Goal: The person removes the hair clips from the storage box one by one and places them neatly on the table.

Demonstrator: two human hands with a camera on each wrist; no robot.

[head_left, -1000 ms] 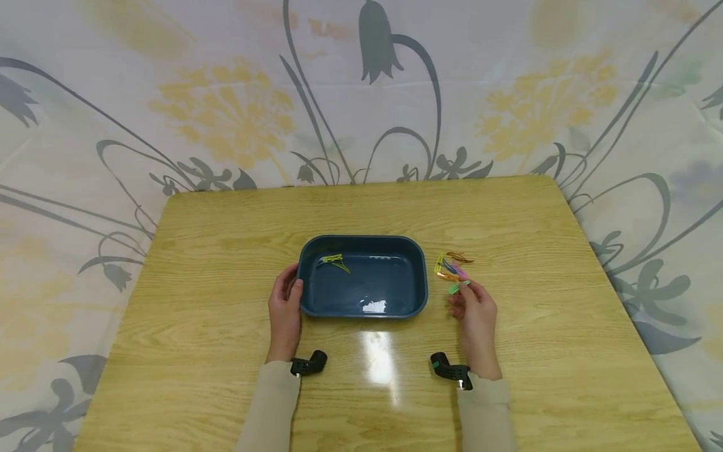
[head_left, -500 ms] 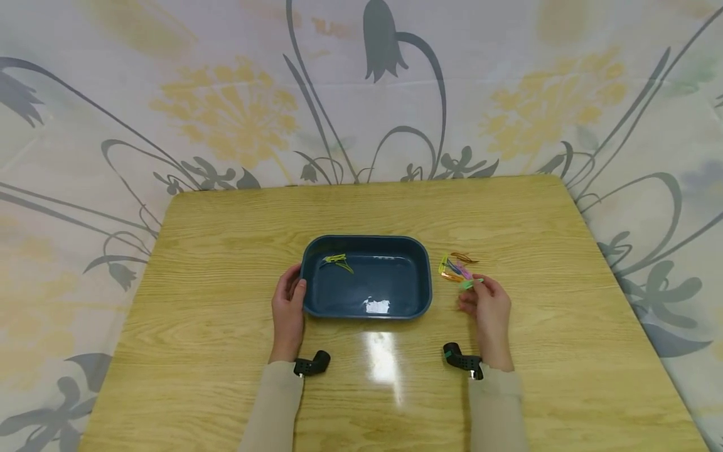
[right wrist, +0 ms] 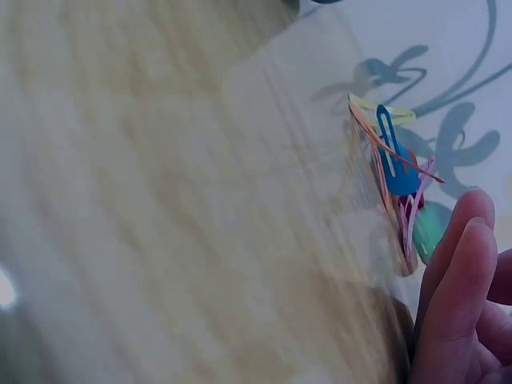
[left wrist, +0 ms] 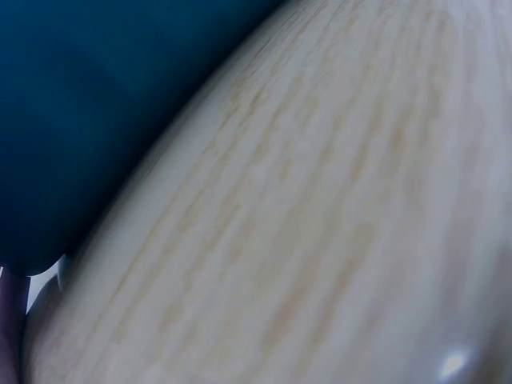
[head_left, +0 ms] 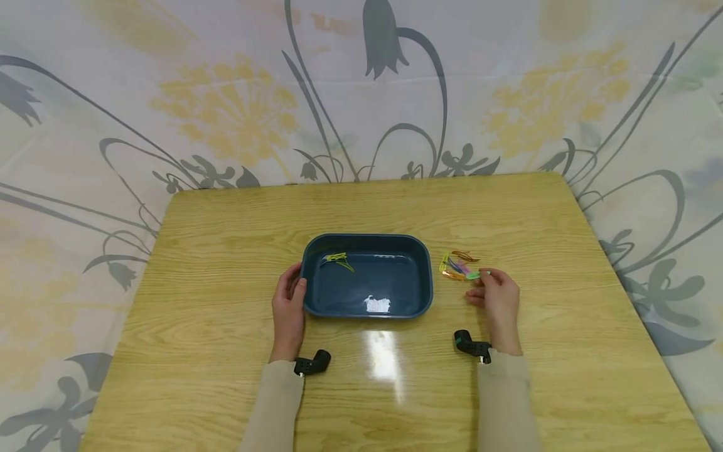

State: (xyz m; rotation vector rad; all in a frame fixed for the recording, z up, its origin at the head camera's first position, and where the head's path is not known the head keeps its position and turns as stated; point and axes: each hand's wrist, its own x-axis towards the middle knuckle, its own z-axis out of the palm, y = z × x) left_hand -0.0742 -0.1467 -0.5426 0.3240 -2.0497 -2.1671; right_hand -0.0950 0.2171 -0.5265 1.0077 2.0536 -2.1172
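My left hand (head_left: 289,311) grips the left side of a dark blue rectangular tub (head_left: 367,316), thumb at the rim. Yellow-green hair clips (head_left: 337,258) lie at the tub's back left. Right of the tub, my right hand (head_left: 499,301) pinches a light green snap hair clip (head_left: 474,275) between thumb and fingertips. Just beyond it lies a small pile with an orange clip (head_left: 454,275), a yellow clip (head_left: 444,262), a pink clip (head_left: 464,267) and a brown clip (head_left: 465,256). In the right wrist view a blue clip (right wrist: 398,156) shows there too; fingers partly hide the green clip.
Everything stands on a wood-grain table (head_left: 226,251). A flower-patterned cloth (head_left: 226,113) hangs behind it and along both sides. Each wrist wears a black camera mount, such as the right one (head_left: 471,345).
My right hand has moved right and slightly away from me, holding the green hair clip beside the pile. The left hand stays on the tub; the view has shifted slightly.
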